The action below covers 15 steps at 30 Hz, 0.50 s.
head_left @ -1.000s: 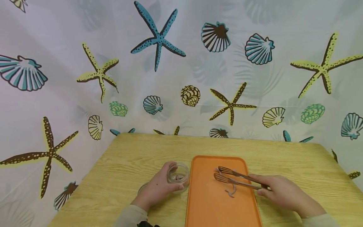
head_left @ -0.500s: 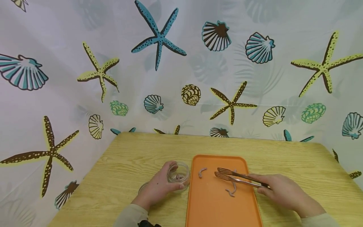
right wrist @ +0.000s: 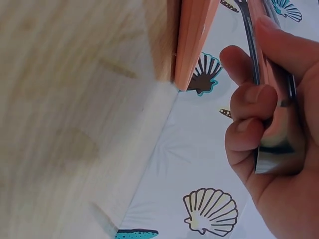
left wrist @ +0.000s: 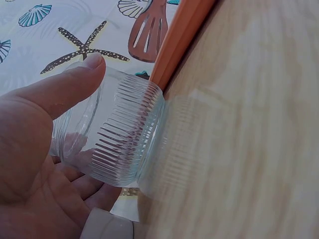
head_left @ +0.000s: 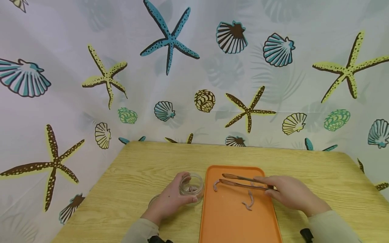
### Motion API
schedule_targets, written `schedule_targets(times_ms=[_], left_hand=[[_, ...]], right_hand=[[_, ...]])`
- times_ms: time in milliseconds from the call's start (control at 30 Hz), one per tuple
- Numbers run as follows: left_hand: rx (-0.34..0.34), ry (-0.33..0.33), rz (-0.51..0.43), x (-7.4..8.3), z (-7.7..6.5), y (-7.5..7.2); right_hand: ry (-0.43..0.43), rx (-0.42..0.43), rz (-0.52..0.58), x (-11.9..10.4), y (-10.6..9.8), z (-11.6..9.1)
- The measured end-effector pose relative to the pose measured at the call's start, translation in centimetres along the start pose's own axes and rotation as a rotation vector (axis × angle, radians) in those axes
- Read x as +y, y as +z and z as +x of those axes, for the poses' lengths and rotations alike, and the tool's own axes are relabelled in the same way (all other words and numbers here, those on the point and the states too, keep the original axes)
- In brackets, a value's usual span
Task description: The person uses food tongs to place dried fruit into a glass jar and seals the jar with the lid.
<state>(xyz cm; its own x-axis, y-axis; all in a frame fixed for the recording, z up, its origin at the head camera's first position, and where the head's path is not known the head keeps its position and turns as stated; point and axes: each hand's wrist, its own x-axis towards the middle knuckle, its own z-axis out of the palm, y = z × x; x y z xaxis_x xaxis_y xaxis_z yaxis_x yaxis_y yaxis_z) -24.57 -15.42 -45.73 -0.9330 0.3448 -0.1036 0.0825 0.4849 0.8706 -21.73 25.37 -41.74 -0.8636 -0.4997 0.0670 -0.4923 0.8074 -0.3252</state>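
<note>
Closest of all came the left sleeve (head_left: 139, 232) and the right sleeve (head_left: 332, 226), both pale, a dark device (head_left: 306, 235) just beside the right one. Then a round clear rim (head_left: 152, 200), mostly hidden behind the left wrist, on the desk (head_left: 152, 162).

And there was the person's left hand (head_left: 171, 198), its grip curled round a glass jar (head_left: 192, 184): thumb on one side, fingers on the other, ribbed wall showing between! The jar stood upright just beside the left edge of the orange tray (head_left: 237, 226), a little pinkish-grey matter inside it.

Across to the right hand (head_left: 290, 194), at the tray's right edge: a snug grip, fingers and thumb closed about the handle end of the metal tongs (head_left: 240, 184). Their slotted arms stood apart over the tray's far half, tips pointing left.

A curling grey-pink piece (head_left: 251, 200) lay on the near side of the tongs, toward the right edge. Another bit (head_left: 252, 184) showed between the arms, pinched or loose, nobody could tell. A bent strip (head_left: 216, 185) lay toward the far-left corner, right by the tips! Past the desk's far edge hung a pale backdrop (head_left: 188, 126) of starfish (head_left: 171, 41) and shells (head_left: 278, 50).
</note>
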Motion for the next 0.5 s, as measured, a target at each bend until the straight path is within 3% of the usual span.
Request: schedule_targets(times_ms=[300, 500], left_hand=[[0.0, 0.005, -0.01, -0.1, -0.1, 0.0], [0.003, 0.009, 0.009, -0.2, -0.1, 0.0]], right_hand=[[-0.015, -0.106, 0.071, 0.1, -0.4, 2.0], [-0.012, -0.068, 0.012, 0.3, 0.0, 2.0]])
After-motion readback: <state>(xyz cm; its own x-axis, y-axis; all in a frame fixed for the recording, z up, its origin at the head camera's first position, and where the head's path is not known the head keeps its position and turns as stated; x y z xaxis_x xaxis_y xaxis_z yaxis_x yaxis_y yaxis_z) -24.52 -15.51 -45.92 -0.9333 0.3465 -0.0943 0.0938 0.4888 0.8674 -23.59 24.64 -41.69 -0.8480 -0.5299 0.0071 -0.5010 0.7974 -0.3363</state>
